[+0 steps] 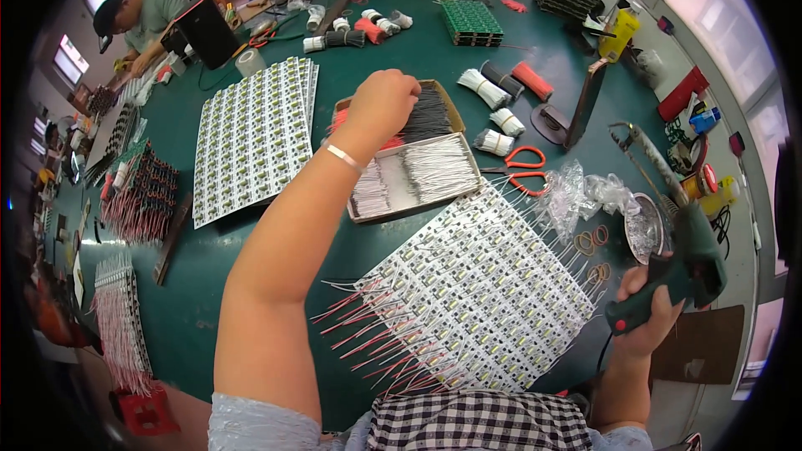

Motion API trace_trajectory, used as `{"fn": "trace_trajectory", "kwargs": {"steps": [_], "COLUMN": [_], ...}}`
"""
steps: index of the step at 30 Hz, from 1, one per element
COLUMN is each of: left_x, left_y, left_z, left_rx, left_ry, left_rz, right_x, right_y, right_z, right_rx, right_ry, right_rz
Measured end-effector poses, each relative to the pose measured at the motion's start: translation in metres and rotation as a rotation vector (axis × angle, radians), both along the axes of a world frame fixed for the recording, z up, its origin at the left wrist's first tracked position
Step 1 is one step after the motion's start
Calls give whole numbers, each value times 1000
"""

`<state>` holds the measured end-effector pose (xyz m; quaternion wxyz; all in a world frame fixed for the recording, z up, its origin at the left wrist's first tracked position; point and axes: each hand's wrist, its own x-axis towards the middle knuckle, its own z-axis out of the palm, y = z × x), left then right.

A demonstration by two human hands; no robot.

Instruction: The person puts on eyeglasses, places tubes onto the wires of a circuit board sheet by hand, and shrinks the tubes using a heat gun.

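Observation:
My left hand [386, 102] reaches over an open cardboard box [455, 107] of cut wires. Its fingers are curled closed at the red wires [340, 120] and black wires [428, 114]; whatever they pinch is hidden. In front, a second box [403, 207] holds two bundles of white wires [439, 171]. My right hand [647, 317] grips a dark green soldering gun [700, 255] by its handle, nozzle pointing up and away. Between my arms lies a white circuit board panel [480, 292], with red and white wires along its left edge and white wires along its right.
White panels [251, 138] are stacked left of the boxes. Red-handled scissors [526, 171], crumpled plastic [576, 196], rubber bands [591, 240] and a metal dish [644, 230] lie on the right. A wired board stack [142, 196] stands left. Co-workers sit across and at far left.

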<state>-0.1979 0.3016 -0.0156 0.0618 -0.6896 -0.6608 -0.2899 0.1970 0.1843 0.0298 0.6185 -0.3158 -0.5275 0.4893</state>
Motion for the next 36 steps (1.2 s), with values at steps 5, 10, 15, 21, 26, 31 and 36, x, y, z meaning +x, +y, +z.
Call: {"fn": "trace_trajectory", "kwargs": {"steps": [5,10,15,21,26,31,36], "left_x": [22,25,28,43,35,30,47], "left_y": [39,39,34,31,33,31,25], "left_z": [-3,-14,-19,-26,-31,-34,-21], "left_rx": [-384,-355,-258,-108,-70,-61,-57], "left_ry": [113,275,263,380,133,196,353], "left_rz": [-39,-23,2,38,41,11,44], "right_x": [28,34,34,32,27,27,28], "right_y": [-11,-8,-9,-8,-8,-8,-6], "right_z": [-10,-20,-26,-32,-28,-31,-33], "right_rx": [7,-75,-115,-139,-137,-158,-150], "right_ry": [-55,42,91,111,95,113,112], "right_rz": [-109,-156,-143,-158,-160,-183,-179]}}
